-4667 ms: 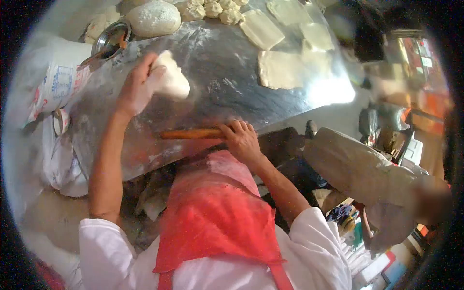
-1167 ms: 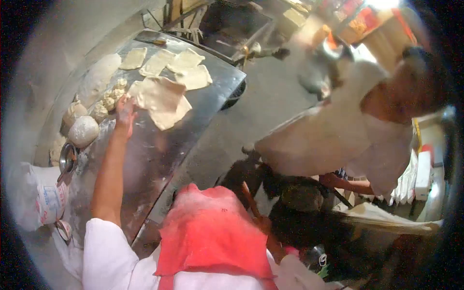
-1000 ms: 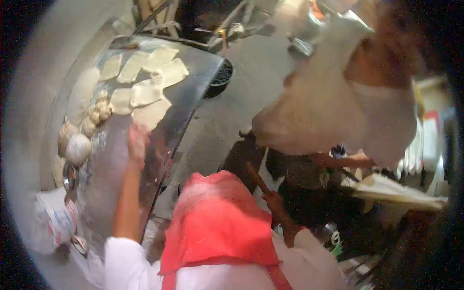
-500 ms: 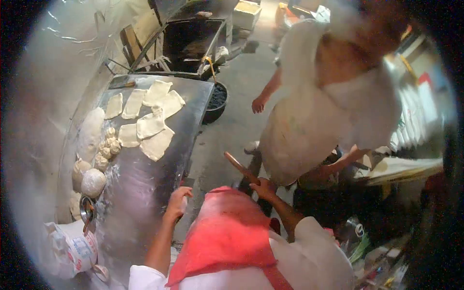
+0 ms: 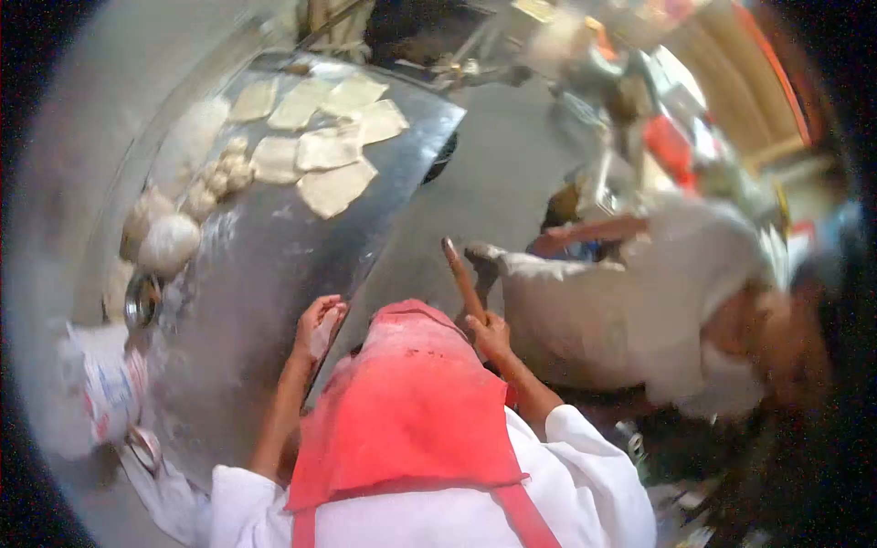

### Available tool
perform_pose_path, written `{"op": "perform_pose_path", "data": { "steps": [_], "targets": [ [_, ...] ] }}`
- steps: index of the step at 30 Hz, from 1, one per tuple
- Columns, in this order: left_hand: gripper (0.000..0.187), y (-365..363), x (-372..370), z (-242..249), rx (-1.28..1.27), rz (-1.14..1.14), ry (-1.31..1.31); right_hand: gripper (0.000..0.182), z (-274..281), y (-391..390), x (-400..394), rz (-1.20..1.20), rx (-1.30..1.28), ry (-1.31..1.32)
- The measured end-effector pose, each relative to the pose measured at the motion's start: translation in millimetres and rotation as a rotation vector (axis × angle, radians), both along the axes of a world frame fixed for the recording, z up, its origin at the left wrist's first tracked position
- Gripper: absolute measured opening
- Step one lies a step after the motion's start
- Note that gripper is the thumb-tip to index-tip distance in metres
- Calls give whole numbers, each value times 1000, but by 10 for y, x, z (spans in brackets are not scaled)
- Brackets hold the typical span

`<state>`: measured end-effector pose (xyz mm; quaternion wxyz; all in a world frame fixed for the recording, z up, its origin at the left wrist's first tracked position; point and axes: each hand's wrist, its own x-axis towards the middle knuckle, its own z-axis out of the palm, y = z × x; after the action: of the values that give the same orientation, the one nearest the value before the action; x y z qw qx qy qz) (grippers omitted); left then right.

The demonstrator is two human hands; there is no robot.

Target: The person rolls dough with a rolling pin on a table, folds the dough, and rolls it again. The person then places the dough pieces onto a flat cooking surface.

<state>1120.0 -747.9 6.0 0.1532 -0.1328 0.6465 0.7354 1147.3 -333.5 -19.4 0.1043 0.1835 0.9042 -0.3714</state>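
My right hand (image 5: 491, 336) is closed around the lower end of a wooden rolling pin (image 5: 466, 283), which points up and away in front of my red apron (image 5: 411, 402). At the near right edge of the metal table (image 5: 283, 265), my left hand (image 5: 320, 326) is held with loosely bent fingers and a whitish, floury palm; I see nothing gripped in it. Several flat dough sheets (image 5: 336, 189) lie at the far end of the table, some overlapping. Left of them are small dough lumps (image 5: 219, 178) and a large round dough ball (image 5: 170, 245).
A metal bowl (image 5: 142, 300) and a white printed sack (image 5: 110, 384) stand at the table's left side. To my right a co-worker (image 5: 585, 320) in light clothes bends over, blurred. Cluttered goods (image 5: 671, 151) fill the back right.
The view has swung, and the table now sits more slanted. The co-worker appears lower and farther right, bent over. The rolling pin is held more upright in my right hand.
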Motion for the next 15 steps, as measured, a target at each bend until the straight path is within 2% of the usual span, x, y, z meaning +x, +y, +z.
{"op": "perform_pose_path", "data": {
  "steps": [1,3,4,7,9,12,13,15],
  "targets": [
    [27,-38,63,-27,6,50,-14,41,148,-114,-163,50,6,-14],
    [26,-61,74,-51,11,91,36,41,356,-321,-530,-30,-101,-59],
    [27,-69,78,27,-32,118,11,40,537,-468,-694,33,-121,29],
    [27,-150,49,-9,-139,200,-41,39,541,-694,-1204,161,-165,89],
    [28,-167,-14,-73,-107,292,-54,36,872,-945,-1554,227,-166,36],
    [29,-52,-200,-64,-112,412,-45,36,870,-1103,-2104,288,-395,111],
    [30,11,-333,10,-153,426,-4,36,843,-1098,-2299,329,-398,81],
    [31,146,-656,145,-199,485,14,37,781,-1086,-2819,486,-236,21]
  ]
}}
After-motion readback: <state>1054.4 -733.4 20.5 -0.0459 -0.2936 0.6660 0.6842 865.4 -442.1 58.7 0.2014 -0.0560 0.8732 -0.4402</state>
